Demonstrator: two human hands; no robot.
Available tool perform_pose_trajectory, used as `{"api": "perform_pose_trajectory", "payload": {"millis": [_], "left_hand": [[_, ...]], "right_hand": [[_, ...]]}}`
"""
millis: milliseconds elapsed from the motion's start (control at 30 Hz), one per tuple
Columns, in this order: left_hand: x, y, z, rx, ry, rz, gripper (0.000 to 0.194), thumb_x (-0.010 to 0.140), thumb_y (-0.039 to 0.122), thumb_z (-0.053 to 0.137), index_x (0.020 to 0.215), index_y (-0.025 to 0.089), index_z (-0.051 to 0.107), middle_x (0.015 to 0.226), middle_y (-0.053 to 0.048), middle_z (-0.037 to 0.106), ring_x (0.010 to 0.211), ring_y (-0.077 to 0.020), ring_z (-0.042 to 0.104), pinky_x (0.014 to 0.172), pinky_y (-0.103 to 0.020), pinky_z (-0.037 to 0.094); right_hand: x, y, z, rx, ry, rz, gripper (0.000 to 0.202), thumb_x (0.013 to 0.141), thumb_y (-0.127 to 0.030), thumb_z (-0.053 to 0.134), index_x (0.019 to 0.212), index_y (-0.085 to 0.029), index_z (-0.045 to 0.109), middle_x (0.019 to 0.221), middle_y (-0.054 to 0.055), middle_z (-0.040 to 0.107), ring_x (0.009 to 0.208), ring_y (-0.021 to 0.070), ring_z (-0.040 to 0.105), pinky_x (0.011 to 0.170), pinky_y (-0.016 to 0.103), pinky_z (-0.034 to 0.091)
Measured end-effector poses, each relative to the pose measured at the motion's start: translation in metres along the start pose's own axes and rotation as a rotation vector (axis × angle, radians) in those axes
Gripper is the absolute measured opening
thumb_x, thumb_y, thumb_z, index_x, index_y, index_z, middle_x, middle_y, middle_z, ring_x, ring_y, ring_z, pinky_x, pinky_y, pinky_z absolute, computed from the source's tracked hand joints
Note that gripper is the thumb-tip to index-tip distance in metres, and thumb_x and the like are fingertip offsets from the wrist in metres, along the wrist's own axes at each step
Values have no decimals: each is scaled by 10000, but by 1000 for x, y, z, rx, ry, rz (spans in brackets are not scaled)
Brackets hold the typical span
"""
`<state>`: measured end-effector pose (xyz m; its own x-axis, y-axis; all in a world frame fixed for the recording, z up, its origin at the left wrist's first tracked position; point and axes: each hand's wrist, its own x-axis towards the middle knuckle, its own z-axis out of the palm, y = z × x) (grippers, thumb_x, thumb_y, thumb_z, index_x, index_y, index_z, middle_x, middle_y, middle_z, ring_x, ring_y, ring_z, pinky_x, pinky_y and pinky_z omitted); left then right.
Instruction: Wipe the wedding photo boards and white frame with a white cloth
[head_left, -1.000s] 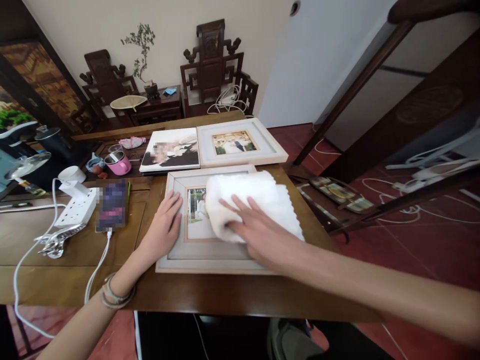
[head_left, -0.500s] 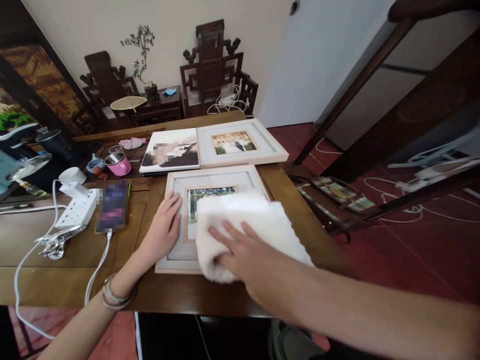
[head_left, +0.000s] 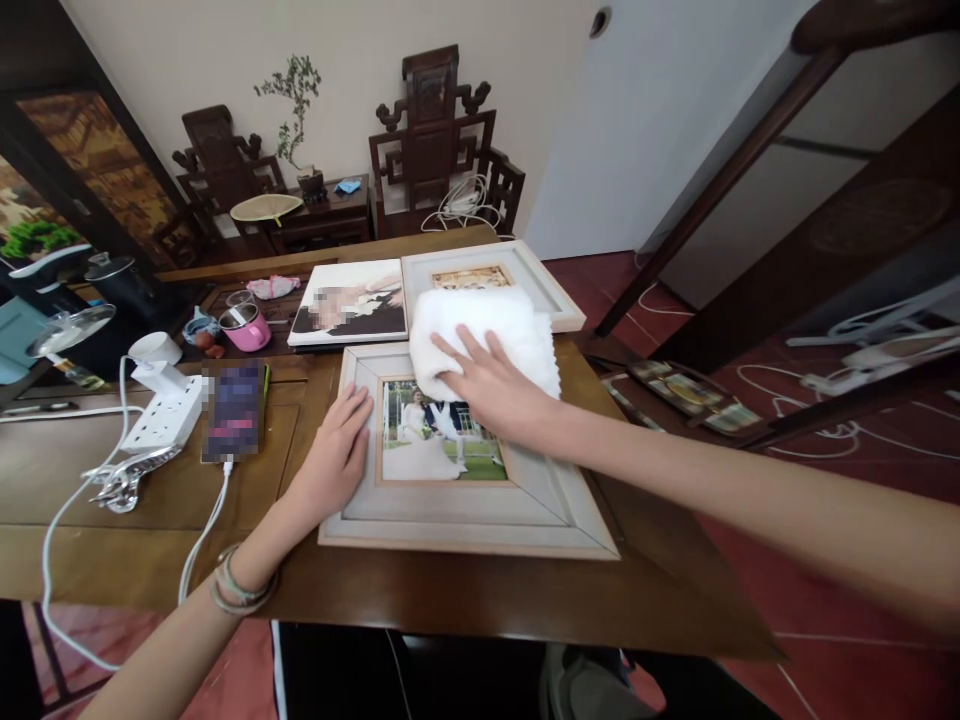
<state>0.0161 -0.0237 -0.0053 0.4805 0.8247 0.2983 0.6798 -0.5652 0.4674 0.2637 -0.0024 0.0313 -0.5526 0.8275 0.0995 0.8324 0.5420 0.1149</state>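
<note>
A framed wedding photo (head_left: 450,525) lies flat on the wooden table in front of me. My left hand (head_left: 337,458) rests on its left border, fingers stretched out and holding nothing. On the photo's far right part, my right hand (head_left: 501,392) holds a folded white fluffy cloth (head_left: 480,312) and presses it down with fingers spread. The cloth hides the frame's upper right area and overlaps the lower edge of a second framed photo (head_left: 551,275) behind it. Left of that one is an unframed picture panel (head_left: 349,300).
Left on the table are a phone (head_left: 234,410) on a charging cable, a white power strip (head_left: 165,415), a pink mug (head_left: 247,328) and a dark kettle (head_left: 112,285). The table's right edge (head_left: 701,560) drops to a red floor with cables. Carved chairs (head_left: 431,130) stand behind.
My right hand has slid the cloth away from me, up to the frame's far edge, uncovering the photo and lower right border. My left hand stays on the left border.
</note>
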Motion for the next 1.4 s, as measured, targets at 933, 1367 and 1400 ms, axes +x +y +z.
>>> {"api": "perform_pose_trajectory", "payload": {"millis": [933, 1367, 1400], "left_hand": [[1, -3, 2, 4, 1, 19, 440, 950, 198, 335, 1369, 144, 458, 1445, -141, 443, 1422, -249, 261, 1157, -501, 246], [1, 2, 0, -31, 11, -42, 446, 978, 275, 314, 1396, 158, 413, 1498, -126, 369, 1423, -237, 259, 1167, -482, 217], [1, 4, 0, -54, 35, -38, 456, 983, 293, 306, 1415, 170, 381, 1517, -120, 337, 1423, -231, 259, 1168, -476, 212]], "right_hand": [[17, -47, -5, -18, -42, -71, 386, 856, -24, 467, 1194, -117, 631, 1522, 193, 236, 1350, 491, 195, 1023, 703, 260], [-38, -75, -45, 223, -317, -209, 695, 613, -44, 742, 1276, -154, 563, 1529, 210, 216, 1343, 508, 203, 999, 681, 317], [-27, -70, -38, 176, -236, -164, 617, 673, -31, 697, 1264, -159, 574, 1532, 201, 214, 1346, 503, 201, 997, 691, 310]]}}
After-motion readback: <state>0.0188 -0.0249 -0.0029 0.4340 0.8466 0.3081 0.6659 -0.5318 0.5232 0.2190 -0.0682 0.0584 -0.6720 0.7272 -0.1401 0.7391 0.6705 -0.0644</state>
